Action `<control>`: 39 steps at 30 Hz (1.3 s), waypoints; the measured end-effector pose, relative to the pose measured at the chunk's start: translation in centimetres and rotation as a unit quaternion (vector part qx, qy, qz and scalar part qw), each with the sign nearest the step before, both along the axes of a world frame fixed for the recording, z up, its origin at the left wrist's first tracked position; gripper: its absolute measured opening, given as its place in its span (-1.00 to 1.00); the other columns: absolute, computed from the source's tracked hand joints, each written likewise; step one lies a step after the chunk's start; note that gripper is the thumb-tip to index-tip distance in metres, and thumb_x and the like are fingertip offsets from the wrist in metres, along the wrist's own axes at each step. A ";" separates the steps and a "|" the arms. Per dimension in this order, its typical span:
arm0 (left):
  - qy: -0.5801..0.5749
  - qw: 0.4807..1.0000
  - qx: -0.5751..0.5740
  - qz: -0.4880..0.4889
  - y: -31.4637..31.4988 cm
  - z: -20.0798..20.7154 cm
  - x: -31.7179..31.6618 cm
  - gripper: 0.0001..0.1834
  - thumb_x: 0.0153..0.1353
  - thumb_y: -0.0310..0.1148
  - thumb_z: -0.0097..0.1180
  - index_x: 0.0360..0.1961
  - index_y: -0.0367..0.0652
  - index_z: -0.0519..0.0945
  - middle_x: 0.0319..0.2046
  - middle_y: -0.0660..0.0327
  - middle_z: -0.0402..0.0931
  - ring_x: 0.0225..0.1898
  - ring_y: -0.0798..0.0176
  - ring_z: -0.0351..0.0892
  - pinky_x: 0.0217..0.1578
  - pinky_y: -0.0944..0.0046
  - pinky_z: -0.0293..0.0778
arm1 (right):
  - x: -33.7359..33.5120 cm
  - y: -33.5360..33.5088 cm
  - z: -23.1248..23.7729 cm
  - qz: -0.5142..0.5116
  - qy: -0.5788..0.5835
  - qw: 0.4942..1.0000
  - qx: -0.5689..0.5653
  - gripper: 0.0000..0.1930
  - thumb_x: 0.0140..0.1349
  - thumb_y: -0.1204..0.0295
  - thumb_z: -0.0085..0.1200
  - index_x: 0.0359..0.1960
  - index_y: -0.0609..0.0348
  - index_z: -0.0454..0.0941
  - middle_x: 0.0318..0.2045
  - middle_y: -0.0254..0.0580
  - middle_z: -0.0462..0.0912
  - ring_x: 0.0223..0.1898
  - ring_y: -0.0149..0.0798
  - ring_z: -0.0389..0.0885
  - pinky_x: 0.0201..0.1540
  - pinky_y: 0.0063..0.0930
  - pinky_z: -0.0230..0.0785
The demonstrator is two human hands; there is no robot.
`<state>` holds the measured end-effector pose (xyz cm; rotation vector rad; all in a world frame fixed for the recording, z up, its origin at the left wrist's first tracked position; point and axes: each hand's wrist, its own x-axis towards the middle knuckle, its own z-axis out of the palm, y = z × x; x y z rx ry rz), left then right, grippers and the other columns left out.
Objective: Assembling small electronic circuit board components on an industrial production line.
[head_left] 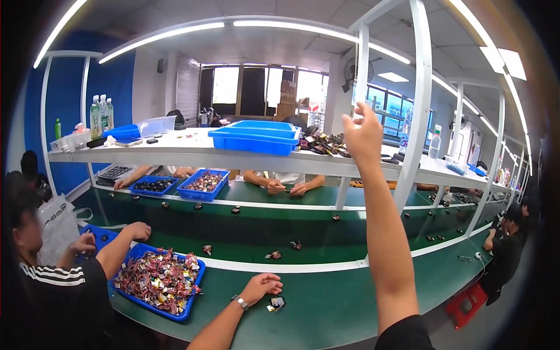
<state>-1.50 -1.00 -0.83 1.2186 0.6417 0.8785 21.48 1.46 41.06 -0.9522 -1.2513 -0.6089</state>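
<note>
My left hand [262, 287], with a metal-banded watch [240, 302] at its wrist, rests on the green bench, fingers loosely bent and apart, holding nothing I can see. Just in front of it lies a small black part with a pale and yellow label [276, 303]. My right arm is stretched up and forward. At its end my right hand [363, 135] is raised at the height of the white shelf [262, 156], fingers apart and nothing visible in them. Beside that hand, a heap of dark small parts [324, 143] is spread on the shelf.
Left of my left hand stands a blue tray [185, 312] heaped with small red and yellow pieces. A co-worker [64, 280] sits beside it. Small parts [273, 255] lie along the green conveyor belt [233, 230]. Blue bins [254, 140] and a white post [421, 87] stand ahead.
</note>
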 end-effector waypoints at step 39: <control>-0.050 0.997 -0.010 0.052 0.9 0.4 -0.8 -0.77 0.32 -0.48 -0.01 -0.04 -0.33 0.48 -0.21 0.01 0.60 -0.30 0.24 0.64 -0.28 0.34 0.56 | 6.4 5.5 -39.1 0.221 -0.027 0.854 -0.469 -0.69 -0.04 0.31 0.34 -0.23 0.08 0.65 -0.32 -0.14 0.54 -0.33 -0.23 0.54 -0.23 -0.34 0.42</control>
